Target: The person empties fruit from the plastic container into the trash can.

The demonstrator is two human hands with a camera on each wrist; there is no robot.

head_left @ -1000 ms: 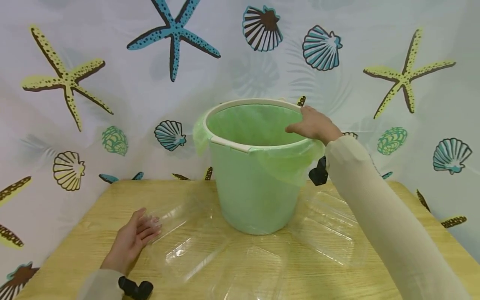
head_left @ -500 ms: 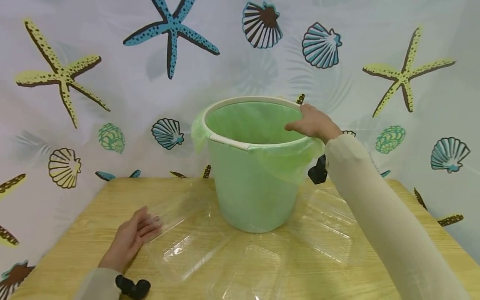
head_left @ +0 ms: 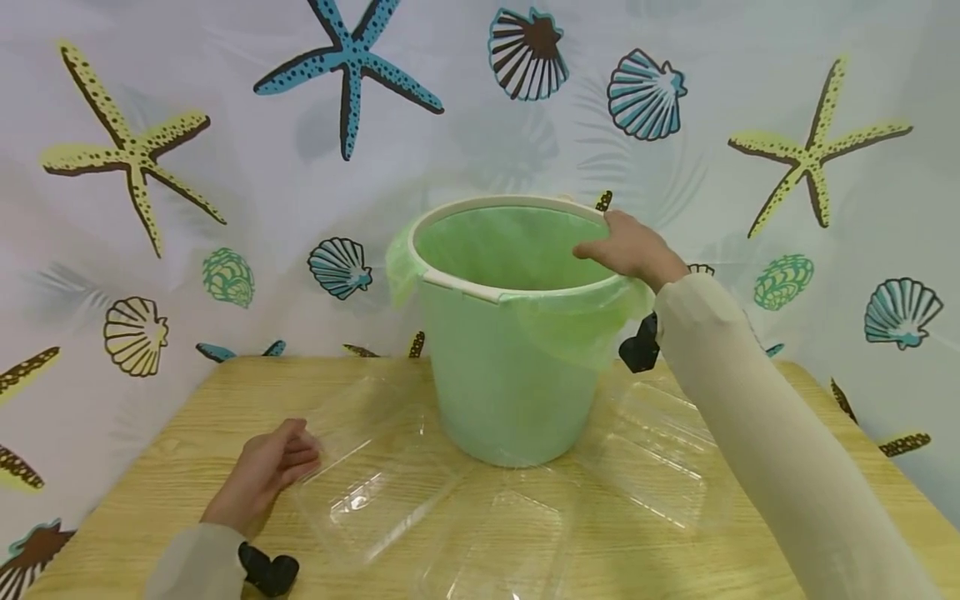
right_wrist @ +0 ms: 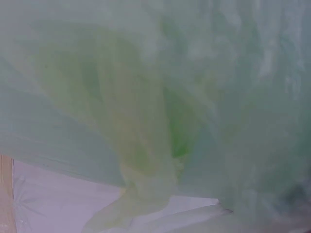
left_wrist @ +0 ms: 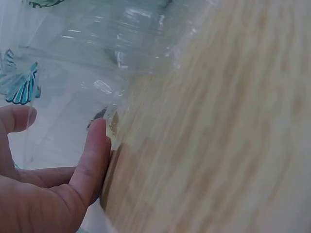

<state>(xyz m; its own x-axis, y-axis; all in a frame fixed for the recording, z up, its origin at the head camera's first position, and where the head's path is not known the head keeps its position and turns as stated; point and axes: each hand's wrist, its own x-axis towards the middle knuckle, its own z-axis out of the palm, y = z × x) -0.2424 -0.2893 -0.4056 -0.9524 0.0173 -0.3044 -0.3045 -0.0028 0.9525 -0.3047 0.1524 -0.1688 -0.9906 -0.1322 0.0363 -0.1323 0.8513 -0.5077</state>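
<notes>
A pale green trash bin (head_left: 510, 392) with a cream rim stands upright on the table. A thin green bin liner (head_left: 570, 329) lines it and hangs over the rim. My right hand (head_left: 633, 250) holds the rim at its right side, thumb toward the inside; the other fingers are largely hidden. Low at the left, my left hand (head_left: 266, 471) grips the left corner of a clear plastic container (head_left: 367, 500). In the left wrist view, thumb and fingers stand either side of its edge. The right wrist view shows the draped liner (right_wrist: 131, 111), not the hand.
More clear plastic containers lie round the bin's foot, one in front (head_left: 510, 533) and one at the right (head_left: 656, 467). They sit on a wood-grain table (head_left: 202, 425). Behind hangs a white cloth (head_left: 465, 158) printed with starfish and shells.
The fingers of my left hand have curled in a little at the container's corner. My right hand stays on the rim, and the bin has not moved.
</notes>
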